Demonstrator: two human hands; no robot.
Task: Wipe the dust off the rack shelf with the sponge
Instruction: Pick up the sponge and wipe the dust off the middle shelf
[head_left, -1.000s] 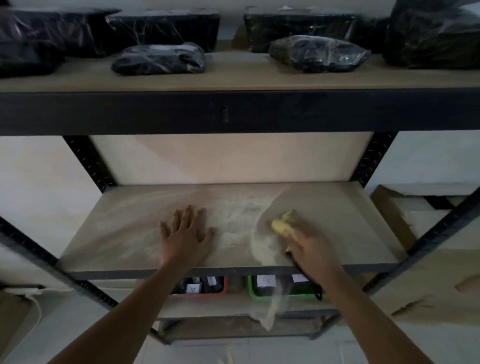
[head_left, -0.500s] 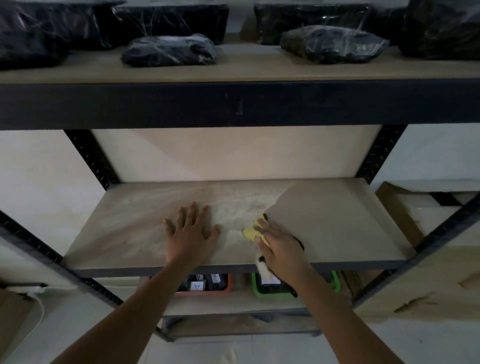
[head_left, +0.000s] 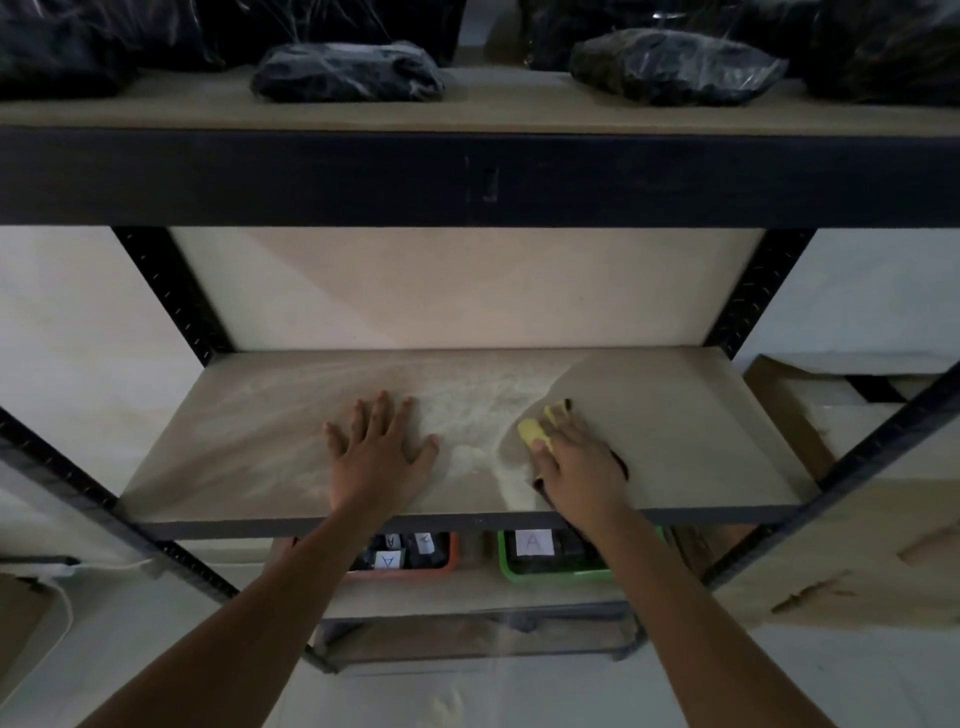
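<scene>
Right hand (head_left: 576, 462) presses the yellow sponge (head_left: 532, 430) onto the rack shelf (head_left: 675, 431) (dusty left of it); left hand (head_left: 379, 452) rests flat, fingers spread.

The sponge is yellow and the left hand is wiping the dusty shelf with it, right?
Not quite. The head view shows the right hand on the yellow sponge, wiping the dusty shelf. The left hand just rests flat on it.

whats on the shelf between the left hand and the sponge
In the head view, only pale dust on the shelf board lies between the flat left hand and the yellow sponge under the right hand.
</scene>
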